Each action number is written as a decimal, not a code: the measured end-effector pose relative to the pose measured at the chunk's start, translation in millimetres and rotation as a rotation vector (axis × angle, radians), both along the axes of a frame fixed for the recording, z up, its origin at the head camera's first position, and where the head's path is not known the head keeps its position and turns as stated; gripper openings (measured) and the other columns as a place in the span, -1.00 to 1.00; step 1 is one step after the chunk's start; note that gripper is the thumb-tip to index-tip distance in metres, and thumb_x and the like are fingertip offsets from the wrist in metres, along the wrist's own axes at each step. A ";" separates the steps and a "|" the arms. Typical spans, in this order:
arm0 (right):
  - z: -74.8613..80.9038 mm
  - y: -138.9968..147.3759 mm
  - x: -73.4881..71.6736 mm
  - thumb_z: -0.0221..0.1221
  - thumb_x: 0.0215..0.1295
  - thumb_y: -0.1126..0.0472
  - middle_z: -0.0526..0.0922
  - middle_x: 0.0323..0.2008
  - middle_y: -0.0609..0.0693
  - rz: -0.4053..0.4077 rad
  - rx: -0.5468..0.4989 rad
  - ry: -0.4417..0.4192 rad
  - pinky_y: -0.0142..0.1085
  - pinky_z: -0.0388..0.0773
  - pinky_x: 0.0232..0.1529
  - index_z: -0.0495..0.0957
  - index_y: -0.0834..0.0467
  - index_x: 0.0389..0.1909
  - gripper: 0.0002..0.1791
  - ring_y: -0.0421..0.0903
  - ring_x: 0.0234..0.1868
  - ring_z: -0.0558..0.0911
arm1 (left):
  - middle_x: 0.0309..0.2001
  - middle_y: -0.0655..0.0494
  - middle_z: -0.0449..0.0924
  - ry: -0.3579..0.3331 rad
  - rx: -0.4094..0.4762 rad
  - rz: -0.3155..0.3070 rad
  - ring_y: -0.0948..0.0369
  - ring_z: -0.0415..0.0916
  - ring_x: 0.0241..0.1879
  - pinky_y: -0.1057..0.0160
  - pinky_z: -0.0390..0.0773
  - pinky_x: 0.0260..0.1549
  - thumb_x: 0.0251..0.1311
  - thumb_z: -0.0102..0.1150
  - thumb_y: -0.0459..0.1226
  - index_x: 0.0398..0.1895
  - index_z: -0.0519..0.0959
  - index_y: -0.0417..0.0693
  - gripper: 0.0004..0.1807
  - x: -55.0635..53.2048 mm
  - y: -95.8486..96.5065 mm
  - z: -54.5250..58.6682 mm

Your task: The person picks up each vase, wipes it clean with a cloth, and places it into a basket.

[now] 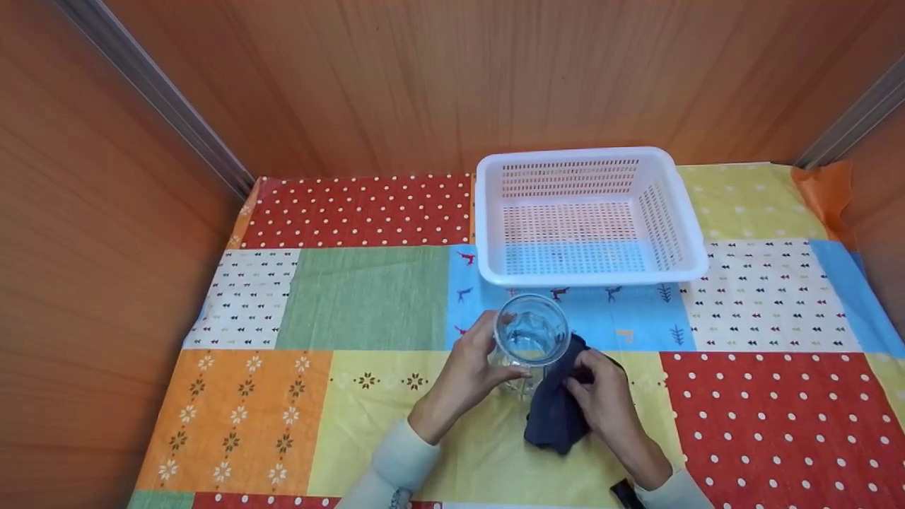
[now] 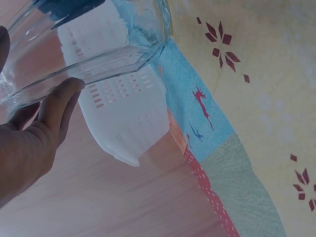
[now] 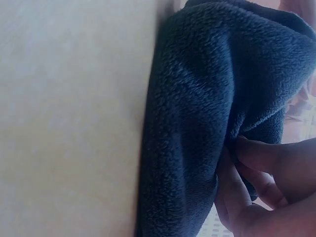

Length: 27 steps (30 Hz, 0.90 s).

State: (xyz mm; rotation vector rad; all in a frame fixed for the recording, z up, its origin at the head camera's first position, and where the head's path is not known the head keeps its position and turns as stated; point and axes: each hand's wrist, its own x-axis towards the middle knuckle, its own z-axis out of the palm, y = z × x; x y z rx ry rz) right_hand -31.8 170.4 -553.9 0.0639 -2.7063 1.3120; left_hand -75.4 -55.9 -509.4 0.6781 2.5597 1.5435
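Note:
A clear glass jar with a wide round mouth is in front of the basket in the head view. My left hand grips it from the left, thumb at the near side and fingers round the far side. In the left wrist view the fingers lie along the glass wall. A dark blue-grey cloth, fuzzy like a towel in the right wrist view, hangs at the jar's right side. My right hand pinches this cloth between thumb and fingers, with part of it folded up against the jar.
A white plastic basket with slotted walls stands behind the jar, near the wooden back wall. A patchwork-print tablecloth covers the table. Wooden panels rise at the left and right.

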 end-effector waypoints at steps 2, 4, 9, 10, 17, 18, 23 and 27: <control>-0.4 -0.1 0.0 0.44 0.07 0.59 0.55 -0.39 -0.07 -0.003 0.002 -0.015 -0.25 0.56 -0.27 0.46 0.13 -0.48 -0.61 -0.09 -0.27 0.58 | 0.28 0.03 0.54 -0.002 -0.004 0.002 0.14 0.54 0.29 0.04 0.66 0.19 0.02 0.66 -0.34 0.44 0.41 -0.10 -0.11 0.0 0.1 0.1; -0.4 -0.4 0.4 0.43 0.08 0.59 0.54 -0.40 -0.07 -0.004 -0.003 -0.019 -0.26 0.56 -0.27 0.47 0.13 -0.48 -0.61 -0.09 -0.27 0.58 | 0.28 0.02 0.54 0.001 -0.003 0.002 0.13 0.54 0.29 0.04 0.66 0.19 0.01 0.66 -0.34 0.44 0.41 -0.12 -0.11 -0.2 0.0 0.0; -0.7 -1.1 2.6 0.41 0.09 0.61 0.56 -0.37 -0.06 -0.011 -0.044 0.016 -0.29 0.61 -0.29 0.51 0.16 -0.44 -0.65 -0.05 -0.26 0.62 | 0.27 0.02 0.54 0.015 0.003 0.000 0.13 0.54 0.28 0.06 0.67 0.19 0.00 0.67 -0.34 0.42 0.43 -0.11 -0.12 -0.1 0.0 -0.1; -0.4 -1.3 3.2 0.39 0.09 0.62 0.57 -0.36 -0.05 -0.013 -0.058 0.026 -0.29 0.64 -0.29 0.52 0.17 -0.43 -0.67 -0.03 -0.25 0.64 | 0.26 0.02 0.55 0.015 0.002 0.001 0.12 0.55 0.28 0.06 0.67 0.18 0.00 0.67 -0.34 0.42 0.43 -0.11 -0.13 -0.1 0.0 -0.4; 14.7 -7.6 6.6 0.33 0.16 0.66 0.58 -0.27 0.00 -0.036 -0.186 0.067 -0.36 0.74 -0.22 0.58 0.24 -0.35 -0.73 -0.11 -0.16 0.68 | 0.25 0.01 0.55 0.013 0.000 0.004 0.13 0.54 0.27 0.11 0.66 0.19 -0.01 0.67 -0.33 0.40 0.44 -0.14 -0.13 0.3 -0.2 0.2; 18.0 -8.8 6.8 0.33 0.16 0.66 0.59 -0.27 -0.01 -0.043 -0.204 0.068 -0.39 0.73 -0.20 0.60 0.23 -0.36 -0.73 -0.14 -0.16 0.67 | 0.25 0.00 0.55 0.014 0.001 0.002 0.13 0.54 0.27 0.11 0.66 0.19 -0.01 0.67 -0.33 0.40 0.43 -0.15 -0.13 0.3 -0.2 0.3; 33.5 -14.7 8.2 0.35 0.13 0.68 0.62 -0.27 0.00 -0.072 -0.276 0.113 -0.52 0.68 -0.13 0.67 0.22 -0.36 -0.71 -0.16 -0.15 0.69 | 0.27 -0.02 0.54 0.007 0.013 -0.008 0.10 0.54 0.29 0.11 0.64 0.21 0.00 0.66 -0.33 0.42 0.43 -0.15 -0.12 0.1 -0.2 0.7; 42.4 -18.2 9.0 0.35 0.13 0.69 0.62 -0.27 0.00 -0.089 -0.302 0.159 -0.56 0.67 -0.14 0.69 0.22 -0.36 -0.70 -0.19 -0.16 0.67 | 0.29 -0.02 0.53 0.000 0.027 -0.015 0.10 0.53 0.30 0.12 0.63 0.23 0.02 0.66 -0.34 0.44 0.42 -0.11 -0.12 -0.6 0.1 0.0</control>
